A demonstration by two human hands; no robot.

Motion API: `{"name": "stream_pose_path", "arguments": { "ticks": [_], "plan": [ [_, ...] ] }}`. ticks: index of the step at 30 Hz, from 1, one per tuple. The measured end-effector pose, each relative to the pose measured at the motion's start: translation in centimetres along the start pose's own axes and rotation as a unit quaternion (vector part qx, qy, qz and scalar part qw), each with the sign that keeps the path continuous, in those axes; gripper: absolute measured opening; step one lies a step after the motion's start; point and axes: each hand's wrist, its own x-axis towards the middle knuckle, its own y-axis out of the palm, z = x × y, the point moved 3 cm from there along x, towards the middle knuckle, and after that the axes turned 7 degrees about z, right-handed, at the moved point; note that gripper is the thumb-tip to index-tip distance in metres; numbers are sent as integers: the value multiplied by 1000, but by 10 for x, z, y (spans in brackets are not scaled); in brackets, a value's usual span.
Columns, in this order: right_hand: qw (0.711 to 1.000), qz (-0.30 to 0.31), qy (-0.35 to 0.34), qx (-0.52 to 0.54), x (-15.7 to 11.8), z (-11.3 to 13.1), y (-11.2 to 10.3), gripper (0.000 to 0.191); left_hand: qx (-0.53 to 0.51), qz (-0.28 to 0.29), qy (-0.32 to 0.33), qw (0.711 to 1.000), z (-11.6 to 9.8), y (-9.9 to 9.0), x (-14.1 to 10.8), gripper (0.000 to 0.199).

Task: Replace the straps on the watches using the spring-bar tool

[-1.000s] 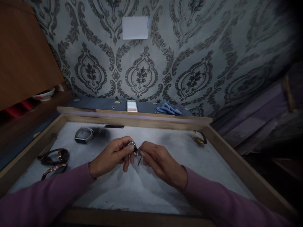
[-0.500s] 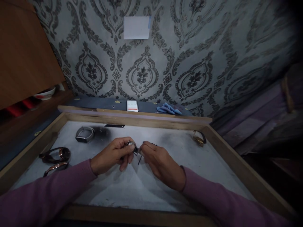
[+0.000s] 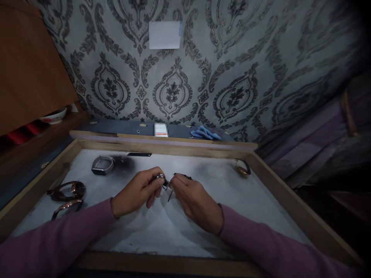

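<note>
Near the middle of a wooden tray (image 3: 162,262) with a pale floor, my left hand (image 3: 140,191) is closed round a small shiny watch (image 3: 160,176). Close on its right, my right hand (image 3: 197,199) has its fingers pinched together at the watch's dark strap side. A thin dark piece (image 3: 170,195) hangs down between the hands, and another dark strip (image 3: 187,176) shows behind my right fingers. What exactly my right fingers grip is too small and hidden to make out.
A grey watch (image 3: 102,165), a dark watch (image 3: 68,190) and a rose-gold one (image 3: 67,207) lie at the tray's left. A gold watch (image 3: 242,169) is at the back right. Beyond the rim are a small box (image 3: 160,130) and a blue cloth (image 3: 205,133).
The view has shifted slightly. Both hands stay together at the watch, with only a small change in its tilt.
</note>
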Motion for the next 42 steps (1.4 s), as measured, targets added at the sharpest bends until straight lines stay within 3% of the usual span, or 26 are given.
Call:
{"name": "stream_pose_path", "arguments": {
  "ticks": [3, 6, 9, 13, 18, 20, 23, 25, 30, 33, 36, 42],
  "plan": [
    [1000, -1, -3, 8, 1, 0, -1, 24, -106, 36, -59, 992, 7, 1, 3, 40],
    [996, 7, 26, 79, 3, -2, -3, 24, -166, 32, -84, 982, 10, 0, 5, 40],
    [980, 23, 75, 185, 5, -6, -3, 28, -174, 28, -77, 981, 8, -1, 6, 41],
    [932, 26, 138, 336, 6, -13, 0, 33, -157, 16, -55, 986, 6, -5, 6, 40],
    [903, 34, 154, 401, 8, -18, 0, 38, -162, -51, -60, 984, 7, -15, 5, 34],
    [907, 16, 153, 391, 9, -20, -6, 37, -186, -91, -60, 976, 6, -19, 5, 32],
    [919, -63, 163, 353, 10, -28, -23, 35, -232, -158, -40, 959, -2, -26, 2, 27],
    [921, -112, 178, 329, 8, -36, -32, 34, -263, -170, -25, 949, -8, -27, 1, 25],
    [937, -92, 194, 277, 2, -58, -29, 24, -282, -126, -30, 951, -10, -26, -1, 22],
    [962, -49, 229, 139, 0, -70, -21, 14, -266, -101, -58, 957, -2, -23, 1, 26],
    [970, -21, 239, 33, 3, -76, -16, 11, -232, -51, -98, 966, 5, -17, 3, 31],
    [976, -8, 218, -1, 7, -79, -9, 14, -221, -12, -121, 968, 10, -11, 3, 36]
  ]
}}
